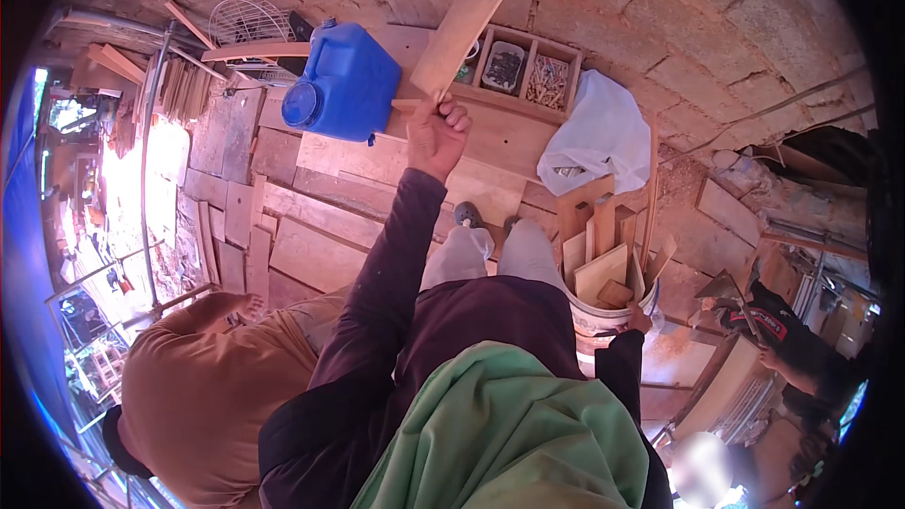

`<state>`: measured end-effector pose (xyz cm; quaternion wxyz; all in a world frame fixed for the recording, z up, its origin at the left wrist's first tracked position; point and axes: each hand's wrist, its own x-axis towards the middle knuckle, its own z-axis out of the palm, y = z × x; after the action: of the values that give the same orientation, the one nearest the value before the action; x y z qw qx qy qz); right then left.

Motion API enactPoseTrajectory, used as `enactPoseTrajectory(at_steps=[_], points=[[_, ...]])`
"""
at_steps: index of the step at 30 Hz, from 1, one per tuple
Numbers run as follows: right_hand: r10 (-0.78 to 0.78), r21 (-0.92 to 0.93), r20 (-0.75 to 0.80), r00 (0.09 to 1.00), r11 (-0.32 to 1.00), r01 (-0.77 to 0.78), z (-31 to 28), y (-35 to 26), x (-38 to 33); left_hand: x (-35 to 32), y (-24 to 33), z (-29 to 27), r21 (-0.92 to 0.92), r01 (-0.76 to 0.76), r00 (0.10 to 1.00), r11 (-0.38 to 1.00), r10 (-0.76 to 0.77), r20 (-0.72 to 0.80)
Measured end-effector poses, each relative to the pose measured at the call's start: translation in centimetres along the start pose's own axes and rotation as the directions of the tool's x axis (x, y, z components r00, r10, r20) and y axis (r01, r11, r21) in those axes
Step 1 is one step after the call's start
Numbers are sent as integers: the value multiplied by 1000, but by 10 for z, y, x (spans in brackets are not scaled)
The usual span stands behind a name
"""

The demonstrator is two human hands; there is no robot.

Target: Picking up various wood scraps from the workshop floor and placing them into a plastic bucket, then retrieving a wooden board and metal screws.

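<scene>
My left hand point(439, 139) is stretched forward, its fingers closed on the lower edge of a thin, flat wooden board point(459, 41). The board is held up and tilted, between a blue jerrycan point(355, 80) and a wooden compartment box point(530, 105). Down at my right side, my right hand point(641, 319) grips the rim of a white bucket point(592, 318), its fingers only partly showing. Several wood offcuts point(601, 273) stand upright and slanted in the bucket. The box's compartments hold small dark pieces point(504, 67) and light-coloured small pieces point(547, 80).
A white plastic bag point(600, 127) lies right of the box. A fan cage point(247, 24) stands at the back left. Planks point(316, 231) cover the floor. A co-worker in a brown shirt point(212, 386) is close on my left; another in dark clothing point(801, 353) is at the right.
</scene>
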<state>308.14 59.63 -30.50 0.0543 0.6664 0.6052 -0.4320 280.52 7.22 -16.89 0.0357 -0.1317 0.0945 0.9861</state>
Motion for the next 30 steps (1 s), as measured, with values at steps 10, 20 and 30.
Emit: enactPoseTrajectory(at_steps=[10, 20, 30], points=[[96, 10, -75, 993, 995, -96, 15, -6, 5, 79, -39, 30, 44, 21, 999, 999, -22, 26], [176, 85, -76, 981, 982, -169, 5, -7, -14, 167, -53, -21, 97, -208, 949, 973, 224, -223], [228, 70, -103, 968, 973, -221, 1, -9, -1, 170, -64, 2, -20, -172, 975, 985, 167, -146]])
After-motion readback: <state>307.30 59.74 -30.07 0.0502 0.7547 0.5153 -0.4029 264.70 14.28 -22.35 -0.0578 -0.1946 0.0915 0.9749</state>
